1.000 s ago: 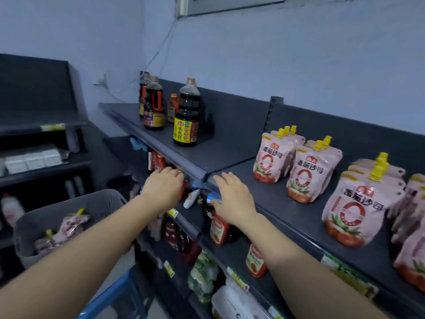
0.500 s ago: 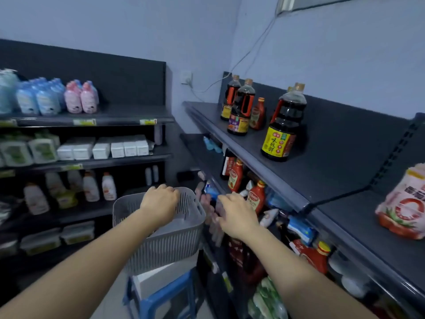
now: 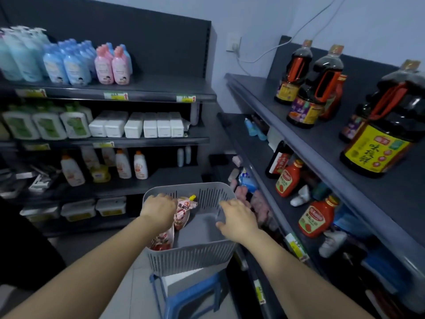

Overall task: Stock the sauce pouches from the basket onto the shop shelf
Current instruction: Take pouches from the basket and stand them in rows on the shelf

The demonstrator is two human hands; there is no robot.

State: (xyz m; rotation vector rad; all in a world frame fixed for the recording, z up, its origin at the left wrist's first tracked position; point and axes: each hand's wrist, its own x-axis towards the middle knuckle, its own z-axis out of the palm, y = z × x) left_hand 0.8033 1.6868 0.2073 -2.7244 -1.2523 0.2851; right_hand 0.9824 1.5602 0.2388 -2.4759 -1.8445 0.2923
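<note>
Left hand (image 3: 158, 210) over pouches (image 3: 182, 214), right hand (image 3: 238, 221) over basket (image 3: 190, 256) — ketchup bottles (image 3: 287, 180) beside.

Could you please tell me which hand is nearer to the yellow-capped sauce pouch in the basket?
Left. The left hand lies directly against the pouch; the right hand hovers apart, above the right side of the basket.

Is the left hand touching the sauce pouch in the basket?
Cannot tell. In the head view the left hand overlaps the sauce pouch in the basket, its fingertips hidden.

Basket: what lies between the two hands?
In the head view, a sauce pouch beside the left hand, then bare basket floor up to the right hand.
</note>
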